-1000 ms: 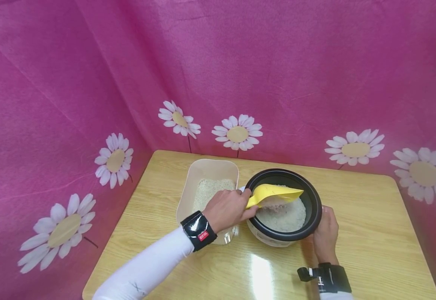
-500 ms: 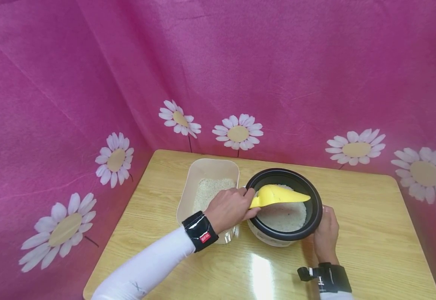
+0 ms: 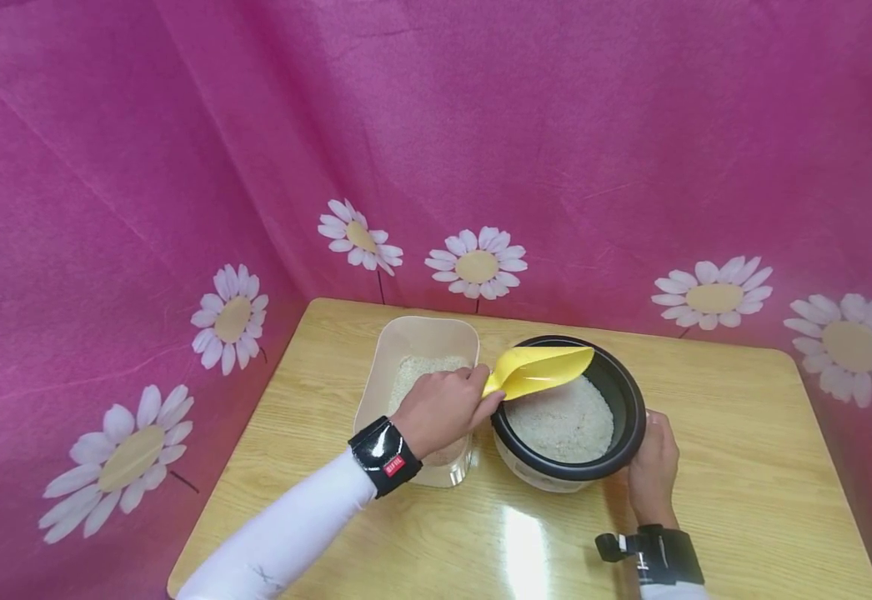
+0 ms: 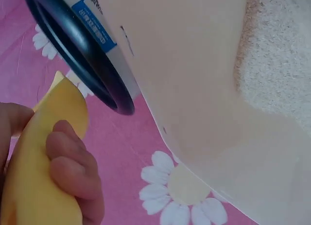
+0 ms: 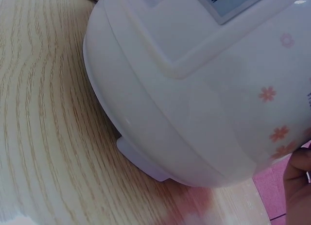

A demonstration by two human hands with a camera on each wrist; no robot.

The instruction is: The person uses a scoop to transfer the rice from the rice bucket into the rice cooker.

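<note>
A yellow scoop [image 3: 544,371] hangs over the left part of a white rice cooker [image 3: 532,475] with a black inner rim. My left hand [image 3: 439,410] grips its handle, and the scoop's hollow side shows no rice. White rice [image 3: 567,421] covers the cooker's bottom. At the cooker's right side, my right hand [image 3: 654,467] holds on with curled fingers, partly hidden by the body. In the right wrist view, only some of that hand [image 5: 299,181] shows beside the flower-printed wall. Under my left forearm and hand stands a beige bin [image 3: 421,335] with rice [image 3: 415,377] inside.
Both containers stand on a wooden table [image 3: 736,433], the bin close to the cooker's left. A pink cloth [image 3: 586,150] with daisies hangs along the table's back and left sides.
The scoop tipped over above the cooker, then turned back hollow side into view. My left hand has drawn slightly left and up with it. My right hand stays in place.
</note>
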